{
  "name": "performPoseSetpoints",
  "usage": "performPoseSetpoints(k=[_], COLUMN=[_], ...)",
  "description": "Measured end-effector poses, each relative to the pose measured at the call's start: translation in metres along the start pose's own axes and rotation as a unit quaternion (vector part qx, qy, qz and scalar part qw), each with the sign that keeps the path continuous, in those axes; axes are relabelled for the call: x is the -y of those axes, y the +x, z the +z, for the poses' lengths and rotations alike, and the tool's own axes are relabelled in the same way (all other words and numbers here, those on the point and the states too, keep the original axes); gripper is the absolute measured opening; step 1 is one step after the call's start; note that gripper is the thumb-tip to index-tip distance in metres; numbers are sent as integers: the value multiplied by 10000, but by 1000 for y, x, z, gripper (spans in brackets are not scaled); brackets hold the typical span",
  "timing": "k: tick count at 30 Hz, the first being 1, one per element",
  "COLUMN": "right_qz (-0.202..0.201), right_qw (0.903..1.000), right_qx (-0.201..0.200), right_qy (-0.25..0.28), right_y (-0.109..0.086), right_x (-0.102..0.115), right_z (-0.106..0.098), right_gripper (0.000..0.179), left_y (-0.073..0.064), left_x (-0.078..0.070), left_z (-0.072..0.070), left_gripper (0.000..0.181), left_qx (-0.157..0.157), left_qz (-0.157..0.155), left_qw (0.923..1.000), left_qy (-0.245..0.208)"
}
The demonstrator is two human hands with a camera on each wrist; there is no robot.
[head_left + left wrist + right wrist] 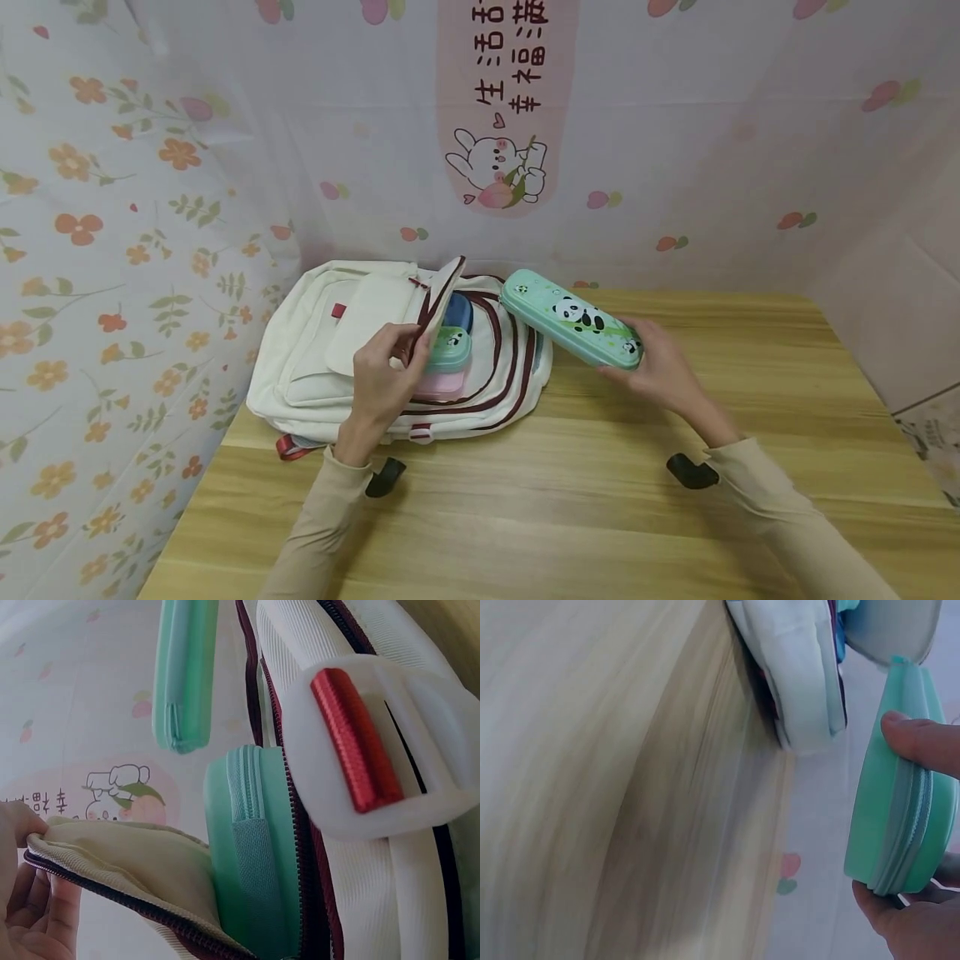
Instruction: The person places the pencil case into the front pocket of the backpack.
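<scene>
A white backpack (307,350) with dark red zips lies on the table, its compartment unzipped at the right. My left hand (386,375) pinches the edge of the raised flap (135,862) and holds it up. Inside the opening sit a green panda case (450,354), a dark blue item (459,311) and a pink item (442,383), each partly hidden. My right hand (656,367) grips one end of a mint-green pencil case (573,321) with panda pictures. That case is held in the air, tilted, its far end beside the opening. In the right wrist view its zipped side (907,825) shows.
The wooden table (570,517) carries the backpack at its left rear. Two black curved pieces (692,472) show near the forearms. Behind the table hangs a printed cloth (675,150), with a floral cloth (97,292) at the left. A white buckle (420,810) sits on the bag's side.
</scene>
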State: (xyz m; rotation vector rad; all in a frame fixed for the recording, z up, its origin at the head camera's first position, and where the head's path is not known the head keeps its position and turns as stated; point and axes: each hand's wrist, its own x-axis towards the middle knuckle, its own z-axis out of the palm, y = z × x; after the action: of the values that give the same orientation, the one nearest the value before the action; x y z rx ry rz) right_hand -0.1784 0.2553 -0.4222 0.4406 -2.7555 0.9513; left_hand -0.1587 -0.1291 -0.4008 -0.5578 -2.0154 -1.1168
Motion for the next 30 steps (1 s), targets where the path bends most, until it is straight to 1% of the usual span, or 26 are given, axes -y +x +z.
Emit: performPoseSetpoints(k=[6, 10, 17, 24, 27, 30], right_qz=[117, 148, 116, 296, 329, 331], right_qw=[9996, 9991, 9987, 9972, 9970, 9967], right_qx=[241, 315, 280, 442, 484, 537], right_qy=[132, 229, 407, 516, 499, 502], right_y=[10, 13, 19, 27, 32, 39], right_x=[9, 13, 19, 24, 26, 30], right_z=[10, 18, 28, 36, 39, 41], right_gripper=[81, 83, 83, 83, 84, 85], left_y=[0, 0, -1, -2, -2, -2], left_x=[1, 3, 3, 3, 3, 3], left_z=[-1, -1, -2, -2, -2, -2], left_gripper=[9, 12, 10, 11, 9, 8], left_qx=[-189, -253, -232, -207, -195, -290], left_qz=[54, 33, -11, -3, -60, -81], left_qw=[9998, 9997, 9997, 9998, 9998, 9995], left_qy=[-23, -39, -13, -4, -2, -27])
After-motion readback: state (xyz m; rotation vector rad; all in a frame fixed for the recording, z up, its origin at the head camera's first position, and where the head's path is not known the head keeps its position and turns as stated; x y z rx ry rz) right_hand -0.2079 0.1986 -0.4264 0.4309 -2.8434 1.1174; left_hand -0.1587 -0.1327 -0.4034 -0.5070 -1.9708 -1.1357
